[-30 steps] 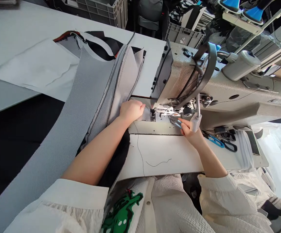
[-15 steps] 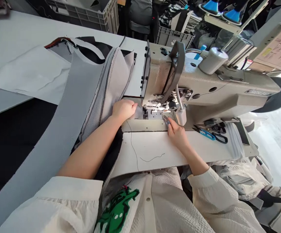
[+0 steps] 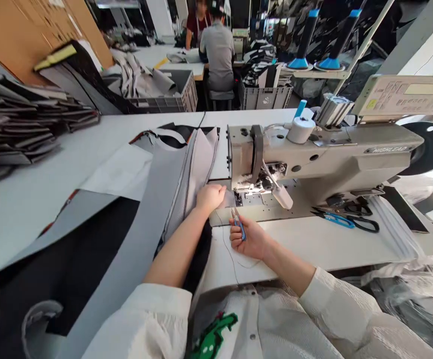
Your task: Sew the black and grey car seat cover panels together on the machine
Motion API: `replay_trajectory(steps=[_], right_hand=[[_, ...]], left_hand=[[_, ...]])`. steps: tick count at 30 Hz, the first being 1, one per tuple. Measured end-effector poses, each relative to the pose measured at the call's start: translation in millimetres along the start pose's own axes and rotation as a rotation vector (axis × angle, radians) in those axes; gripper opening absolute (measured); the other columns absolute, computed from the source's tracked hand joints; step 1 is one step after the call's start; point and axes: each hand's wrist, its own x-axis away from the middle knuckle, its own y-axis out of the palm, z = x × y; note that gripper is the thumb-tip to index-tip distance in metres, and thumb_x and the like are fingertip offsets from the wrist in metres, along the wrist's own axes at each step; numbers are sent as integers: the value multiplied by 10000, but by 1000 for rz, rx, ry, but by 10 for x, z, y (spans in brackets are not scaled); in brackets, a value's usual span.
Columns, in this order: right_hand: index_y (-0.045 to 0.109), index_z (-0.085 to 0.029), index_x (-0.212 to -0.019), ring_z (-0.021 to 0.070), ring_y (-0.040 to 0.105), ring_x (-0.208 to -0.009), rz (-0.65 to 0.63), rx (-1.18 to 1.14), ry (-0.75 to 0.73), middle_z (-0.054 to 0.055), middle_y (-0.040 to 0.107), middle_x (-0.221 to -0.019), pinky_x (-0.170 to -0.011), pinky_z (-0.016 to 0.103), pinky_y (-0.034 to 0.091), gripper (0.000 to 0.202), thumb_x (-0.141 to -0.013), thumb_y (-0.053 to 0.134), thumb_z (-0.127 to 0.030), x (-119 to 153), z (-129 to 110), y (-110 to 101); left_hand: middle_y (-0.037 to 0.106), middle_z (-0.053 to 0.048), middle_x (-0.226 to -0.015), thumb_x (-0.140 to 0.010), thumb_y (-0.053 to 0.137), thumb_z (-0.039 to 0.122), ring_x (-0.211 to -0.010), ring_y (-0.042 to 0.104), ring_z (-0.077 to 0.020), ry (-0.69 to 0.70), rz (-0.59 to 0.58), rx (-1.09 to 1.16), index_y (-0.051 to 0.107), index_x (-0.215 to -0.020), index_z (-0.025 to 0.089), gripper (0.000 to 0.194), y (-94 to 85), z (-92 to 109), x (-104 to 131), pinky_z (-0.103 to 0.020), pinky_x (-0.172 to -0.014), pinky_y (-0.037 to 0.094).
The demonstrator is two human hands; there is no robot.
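My left hand (image 3: 209, 198) is closed at the right edge of the grey sewn fabric (image 3: 164, 189), just left of the needle area; what its fingers pinch is too small to make out. In my right hand (image 3: 249, 237) are small blue-handled thread snips (image 3: 239, 225), blades pointing up, in front of the machine bed. The sewing machine (image 3: 328, 149) stands behind both hands. A dark thread (image 3: 229, 253) runs down from beside my left hand across the white table (image 3: 216, 269).
Blue-handled scissors (image 3: 338, 219) and black scissors lie right on the table. A stack of fabric pieces (image 3: 22, 119) sits far left. Grey crates (image 3: 186, 94) and two people (image 3: 218, 50) are beyond the table. White thread cone (image 3: 301, 130) stands on the machine.
The view has tilted up, showing more of the room. My right hand has moved left, away from the needle area, with the snips now upright. My left hand stays beside the fabric edge.
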Motion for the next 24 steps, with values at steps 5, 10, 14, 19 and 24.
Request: replay_trajectory(steps=[5, 10, 14, 19, 24], right_hand=[[387, -181, -728, 50, 355, -414, -36, -151, -118, -75, 328, -519, -405, 126, 337, 366, -1008, 214, -343, -362, -173, 328], [368, -193, -739, 42, 276, -360, -32, -228, -234, -101, 253, -478, -349, 108, 246, 361, -1019, 172, -307, -458, -225, 361], [441, -175, -800, 39, 294, -382, -39, -165, -195, -95, 294, -508, -366, 119, 255, 338, -1011, 243, -350, -355, -112, 198], [517, -206, -956, 67, 376, -463, -59, 764, -435, -68, 417, -587, -444, 182, 313, 221, -911, 493, -421, 183, -15, -452], [582, -217, -1010, 168, 577, -747, 413, 1864, -1075, 43, 624, -859, -675, 287, 451, 210, -892, 510, -376, 871, -254, -1252]], left_hand=[[696, -65, -770, -914, 329, 434, -721, 631, -232, 18, 10, 45, 677, -702, 213, 463, 50, -49, -12, -312, -612, 419], [700, -63, -799, -921, 331, 410, -737, 629, -221, -28, 7, 116, 679, -734, 210, 443, 58, -61, -18, -301, -633, 412], [698, -71, -806, -928, 303, 423, -745, 620, -208, -59, 4, 157, 676, -722, 205, 479, 50, -58, -19, -289, -617, 383], [692, -84, -803, -914, 333, 415, -750, 607, -207, -49, 9, 191, 650, -673, 189, 458, 20, -44, -6, -290, -584, 330], [676, -71, -757, -898, 349, 407, -733, 591, -204, -36, -30, 189, 616, -625, 193, 439, 37, -23, -29, -287, -555, 293]])
